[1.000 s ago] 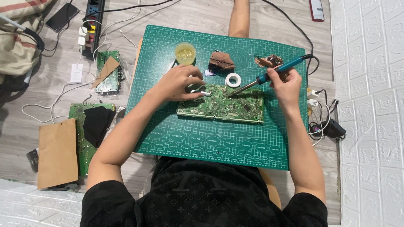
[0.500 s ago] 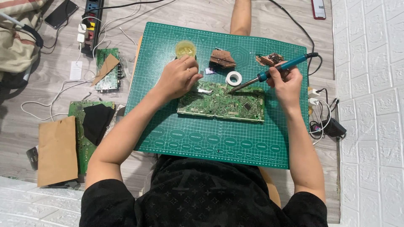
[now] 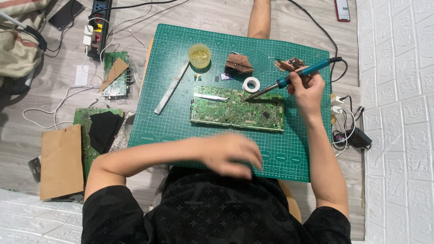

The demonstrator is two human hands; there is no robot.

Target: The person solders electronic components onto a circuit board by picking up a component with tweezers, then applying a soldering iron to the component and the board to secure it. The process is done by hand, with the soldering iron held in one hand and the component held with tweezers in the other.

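A long green circuit board [image 3: 237, 112] lies across the middle of a green cutting mat [image 3: 181, 126]. My right hand [image 3: 308, 88] grips a blue-handled soldering iron [image 3: 294, 77], and its tip rests at the board's upper edge beside a white solder roll [image 3: 251, 84]. Metal tweezers [image 3: 212, 96] lie on the board's upper left part. My left hand [image 3: 230, 153] is blurred over the mat's near edge, close to my chest, with nothing seen in it.
A yellow flux jar [image 3: 199, 55], a brown sponge piece [image 3: 238, 63] and a grey strip [image 3: 172, 88] sit on the mat. Other circuit boards [image 3: 115, 74], cardboard [image 3: 61, 162], a power strip [image 3: 100, 22] and cables lie on the floor to the left. A phone [image 3: 342, 10] lies top right.
My left hand has let go of the tweezers on the board and swung back toward my body. The right hand and the iron have stayed almost still.
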